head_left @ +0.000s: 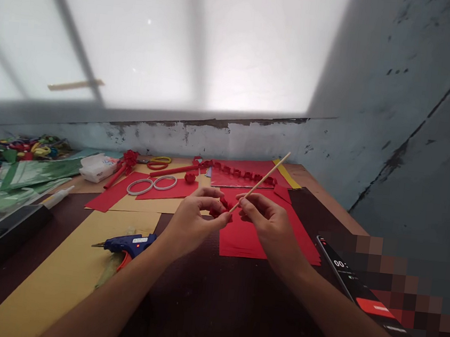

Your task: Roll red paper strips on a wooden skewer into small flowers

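Observation:
Between the fingers of my left hand point(199, 215) is a small red paper flower point(221, 206), partly hidden by them. My right hand point(269, 224) pinches a thin wooden stick point(266, 177) that slants up to the right. The stick's lower end meets the flower near my left thumb; whether it goes inside I cannot tell. Both hands are above a stack of red paper sheets point(269, 243). To the left of my left wrist, a blue glue gun point(131, 243) with an orange trigger lies on tan card point(54, 263), its small red light lit.
A row of red paper flowers point(244, 174) lies behind my hands. Two tape rings point(140, 187), scissors point(157, 162) and a red paper roll point(174, 171) are at the back left. A phone point(357, 289) is at right. Ribbons and plastic bags point(36, 165) crowd the far left.

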Tool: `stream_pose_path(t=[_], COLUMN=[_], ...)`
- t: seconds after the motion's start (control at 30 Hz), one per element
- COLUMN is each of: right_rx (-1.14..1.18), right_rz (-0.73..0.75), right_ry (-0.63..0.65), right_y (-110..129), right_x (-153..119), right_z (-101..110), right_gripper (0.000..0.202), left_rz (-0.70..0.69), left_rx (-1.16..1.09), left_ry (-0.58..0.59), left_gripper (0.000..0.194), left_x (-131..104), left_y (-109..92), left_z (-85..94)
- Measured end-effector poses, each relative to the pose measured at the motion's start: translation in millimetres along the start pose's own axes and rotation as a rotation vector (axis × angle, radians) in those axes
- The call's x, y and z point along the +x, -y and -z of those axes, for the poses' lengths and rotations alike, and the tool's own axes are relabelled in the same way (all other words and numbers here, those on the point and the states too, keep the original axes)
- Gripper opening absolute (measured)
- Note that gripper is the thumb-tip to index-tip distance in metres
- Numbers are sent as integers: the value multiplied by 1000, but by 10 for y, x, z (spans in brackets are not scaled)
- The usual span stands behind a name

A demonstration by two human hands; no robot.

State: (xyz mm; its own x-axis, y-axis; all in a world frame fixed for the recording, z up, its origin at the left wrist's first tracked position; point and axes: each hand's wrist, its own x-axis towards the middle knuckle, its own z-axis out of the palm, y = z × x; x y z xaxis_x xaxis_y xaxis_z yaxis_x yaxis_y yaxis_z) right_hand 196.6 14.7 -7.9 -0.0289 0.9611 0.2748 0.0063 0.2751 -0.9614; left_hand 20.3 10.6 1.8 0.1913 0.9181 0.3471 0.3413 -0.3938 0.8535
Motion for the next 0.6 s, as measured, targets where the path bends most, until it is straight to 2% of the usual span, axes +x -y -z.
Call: stream_pose_path(t=[0.4,0.6], right_rx=[50,51], right_rz=[-39,-35], right_ry=[53,36], right_y=[-31,-28], right_x=[10,-3], right_z=[-7,-10], right_gripper=[23,24], left_rz=[-4,-2], left_rx=[26,61], left_ry=[4,-16], left_gripper=[18,15], left_x=[-14,-25], left_y=[27,-10], left_z=[-30,-31])
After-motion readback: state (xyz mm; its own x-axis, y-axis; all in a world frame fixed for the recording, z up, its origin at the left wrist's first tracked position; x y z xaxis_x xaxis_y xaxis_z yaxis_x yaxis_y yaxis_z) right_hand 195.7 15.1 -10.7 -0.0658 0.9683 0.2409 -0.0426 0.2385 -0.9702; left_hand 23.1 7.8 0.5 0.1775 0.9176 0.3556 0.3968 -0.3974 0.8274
